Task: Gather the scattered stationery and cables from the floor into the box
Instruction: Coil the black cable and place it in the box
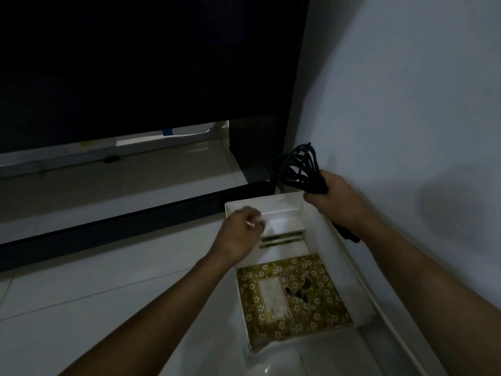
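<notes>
The box (336, 240) sits on the floor (95, 289) beside the wall (406, 104) on its right. A notebook (292, 297) lies in its near end, pencils (282, 238) beyond it. A coiled cable (301, 166) hangs over the far right corner.

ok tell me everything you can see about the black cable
The black cable is a dark, bundled cord, looped into several coils. The right hand grips the bundle, loops fanning up above the fist, a loose end hanging below the wrist. It is held above the far right corner of the white box, near the wall.
</notes>
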`<state>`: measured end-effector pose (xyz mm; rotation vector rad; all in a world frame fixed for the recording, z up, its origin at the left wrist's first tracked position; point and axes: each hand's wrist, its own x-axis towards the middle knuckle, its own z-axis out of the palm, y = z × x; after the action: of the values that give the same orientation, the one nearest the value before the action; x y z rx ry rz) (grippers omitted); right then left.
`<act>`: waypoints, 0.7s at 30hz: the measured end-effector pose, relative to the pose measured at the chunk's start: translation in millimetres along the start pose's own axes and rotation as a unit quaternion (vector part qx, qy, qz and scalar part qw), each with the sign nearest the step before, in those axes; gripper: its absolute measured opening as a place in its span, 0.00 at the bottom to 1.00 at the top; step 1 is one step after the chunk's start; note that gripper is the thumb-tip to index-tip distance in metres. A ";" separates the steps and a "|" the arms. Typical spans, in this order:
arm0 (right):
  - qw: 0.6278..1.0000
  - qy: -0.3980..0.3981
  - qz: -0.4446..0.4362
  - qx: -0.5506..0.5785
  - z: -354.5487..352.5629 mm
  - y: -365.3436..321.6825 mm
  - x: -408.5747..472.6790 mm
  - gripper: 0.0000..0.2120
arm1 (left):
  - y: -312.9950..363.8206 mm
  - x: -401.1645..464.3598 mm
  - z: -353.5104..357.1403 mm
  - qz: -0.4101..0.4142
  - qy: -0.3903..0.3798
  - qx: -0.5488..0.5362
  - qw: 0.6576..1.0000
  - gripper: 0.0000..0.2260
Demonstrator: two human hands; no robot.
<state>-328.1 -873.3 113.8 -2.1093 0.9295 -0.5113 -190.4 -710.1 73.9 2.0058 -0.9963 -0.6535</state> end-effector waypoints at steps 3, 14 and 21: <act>0.988 -0.039 0.060 0.136 1.9 -0.1 -0.1 0.12 | -11.4 11.7 29.5 0.025 -0.102 0.171 0.980 0.11; 0.958 -0.101 0.083 0.257 20.3 12.0 5.5 0.15 | -52.4 51.5 100.6 0.011 -0.218 0.336 0.916 0.21; 0.955 -0.119 0.073 0.262 22.0 20.8 10.2 0.05 | -63.8 60.1 112.1 0.033 -0.185 0.343 0.920 0.22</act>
<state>-317.4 -879.6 84.3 -1.5676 0.7081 -0.3667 -210.4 -782.3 -47.1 2.4770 -1.6940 -0.7271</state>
